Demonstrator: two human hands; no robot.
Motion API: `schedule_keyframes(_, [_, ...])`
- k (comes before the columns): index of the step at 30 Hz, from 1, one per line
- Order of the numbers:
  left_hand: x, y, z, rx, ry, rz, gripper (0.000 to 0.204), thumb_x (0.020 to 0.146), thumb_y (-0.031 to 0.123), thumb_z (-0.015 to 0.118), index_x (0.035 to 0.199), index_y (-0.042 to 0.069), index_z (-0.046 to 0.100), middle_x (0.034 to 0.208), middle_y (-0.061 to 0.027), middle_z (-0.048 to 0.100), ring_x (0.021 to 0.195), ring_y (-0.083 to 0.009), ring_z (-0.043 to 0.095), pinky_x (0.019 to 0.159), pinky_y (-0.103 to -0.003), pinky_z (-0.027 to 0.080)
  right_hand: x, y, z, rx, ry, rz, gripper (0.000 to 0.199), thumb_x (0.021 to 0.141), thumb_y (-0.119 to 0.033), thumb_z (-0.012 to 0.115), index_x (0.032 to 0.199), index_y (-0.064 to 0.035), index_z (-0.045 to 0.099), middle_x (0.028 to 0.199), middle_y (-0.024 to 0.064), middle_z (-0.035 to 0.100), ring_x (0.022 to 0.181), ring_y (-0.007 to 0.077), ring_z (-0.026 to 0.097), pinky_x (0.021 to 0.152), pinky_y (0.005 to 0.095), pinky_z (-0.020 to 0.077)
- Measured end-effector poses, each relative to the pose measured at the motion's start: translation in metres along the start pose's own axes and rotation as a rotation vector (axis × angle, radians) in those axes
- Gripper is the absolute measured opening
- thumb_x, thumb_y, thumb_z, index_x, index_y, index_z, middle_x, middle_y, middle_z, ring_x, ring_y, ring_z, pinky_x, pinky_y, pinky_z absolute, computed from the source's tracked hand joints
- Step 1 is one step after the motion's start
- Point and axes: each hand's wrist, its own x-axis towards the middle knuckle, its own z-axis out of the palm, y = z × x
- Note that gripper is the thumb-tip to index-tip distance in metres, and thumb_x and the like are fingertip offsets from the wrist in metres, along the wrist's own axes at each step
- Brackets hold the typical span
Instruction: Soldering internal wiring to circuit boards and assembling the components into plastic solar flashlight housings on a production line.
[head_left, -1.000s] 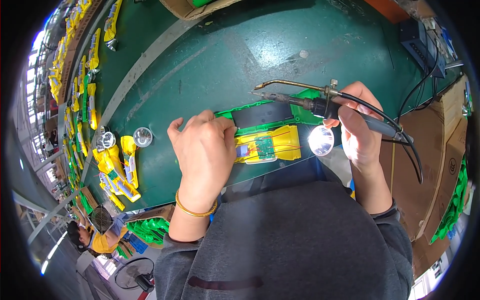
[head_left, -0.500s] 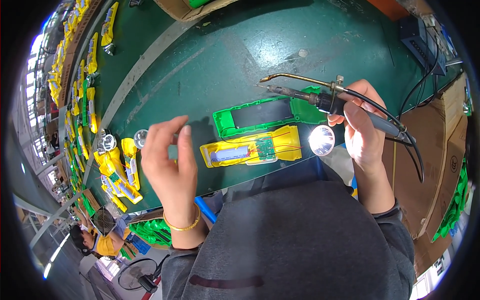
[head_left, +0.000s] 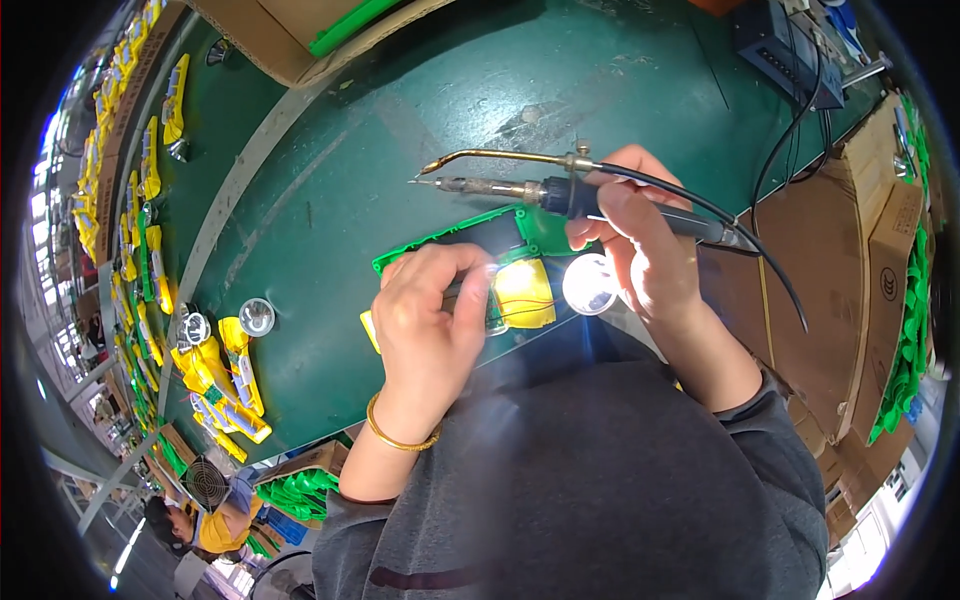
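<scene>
My right hand (head_left: 650, 240) grips a soldering iron (head_left: 495, 189) with a thin brass tube (head_left: 510, 155) clamped alongside it, both tips pointing left. Below those fingers shines a lit lamp reflector (head_left: 588, 284); whether they touch it I cannot tell. My left hand (head_left: 422, 310) lies over a yellow flashlight shell (head_left: 527, 290), fingers bent and thumb close to the index finger by the green circuit board (head_left: 495, 313). What sits between those fingertips is hidden. Thin wires run across the shell's right end. Behind it rests a green shell half (head_left: 545, 233), partly covered by my hand.
Several yellow shells (head_left: 215, 375) with reflectors lie on the left of the green table (head_left: 330, 250). More line its far left side. A cardboard box (head_left: 285, 50) stands at the back, a blue-grey device (head_left: 785, 50) at back right. Cardboard (head_left: 800, 300) borders the right.
My left hand has moved right onto the yellow shell, and its fingers have closed in by the circuit board. The soldering iron has shifted left with my right hand. The whole view has shifted.
</scene>
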Motion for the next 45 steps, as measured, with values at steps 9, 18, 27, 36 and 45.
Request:
schedule_keyframes(9, [0.016, 0.016, 0.005, 0.263, -0.157, 0.045, 0.018, 0.063, -0.002, 0.063, 0.080, 0.003, 0.062, 0.075, -0.0133, 0.055, 0.071, -0.0325, 0.057, 0.065, -0.042, 0.046, -0.001, -0.046, -0.044, -0.317, -0.050, -0.045, 0.015, 0.080, -0.010, 0.057, 0.088, 0.0027, 0.053, 0.071, 0.0109, 0.059, 0.060, 0.0136, 0.058, 0.056, 0.0259, 0.0470])
schedule_keyframes(18, [0.018, 0.029, 0.013, 0.412, -0.109, -0.024, 0.015, 0.063, 0.001, 0.065, 0.077, 0.004, 0.059, 0.075, -0.0118, 0.056, 0.073, -0.0319, 0.059, 0.061, -0.044, 0.047, 0.020, -0.069, -0.054, -0.642, -0.283, 0.051, 0.011, 0.073, -0.001, 0.065, 0.078, 0.0002, 0.056, 0.068, 0.0040, 0.059, 0.061, 0.0073, 0.054, 0.054, 0.0216, 0.0411])
schedule_keyframes(27, [0.020, 0.030, 0.016, 0.399, -0.073, -0.014, 0.009, 0.070, 0.004, 0.063, 0.076, 0.004, 0.058, 0.074, -0.0114, 0.056, 0.071, -0.0313, 0.058, 0.059, -0.044, 0.046, 0.033, -0.075, -0.041, -0.693, -0.365, 0.195, 0.012, 0.072, 0.000, 0.068, 0.078, -0.0022, 0.058, 0.070, 0.0000, 0.059, 0.063, 0.0043, 0.053, 0.054, 0.0204, 0.0404])
schedule_keyframes(36, [0.024, 0.029, 0.016, 0.404, -0.080, -0.015, 0.008, 0.070, 0.005, 0.064, 0.076, 0.004, 0.058, 0.074, -0.0114, 0.056, 0.071, -0.0313, 0.058, 0.059, -0.044, 0.046, 0.042, -0.074, -0.041, -0.731, -0.418, 0.125, 0.013, 0.073, -0.002, 0.068, 0.079, -0.0014, 0.058, 0.070, 0.0007, 0.059, 0.063, 0.0053, 0.055, 0.054, 0.0209, 0.0428])
schedule_keyframes(45, [0.029, 0.037, 0.018, 0.405, -0.101, -0.025, 0.007, 0.068, 0.003, 0.063, 0.073, 0.004, 0.058, 0.073, -0.0120, 0.056, 0.070, -0.0320, 0.058, 0.058, -0.044, 0.046, 0.039, -0.085, -0.042, -0.727, -0.391, 0.161, 0.013, 0.072, -0.004, 0.070, 0.078, -0.0021, 0.058, 0.069, 0.0003, 0.059, 0.060, 0.0051, 0.054, 0.053, 0.0211, 0.0422])
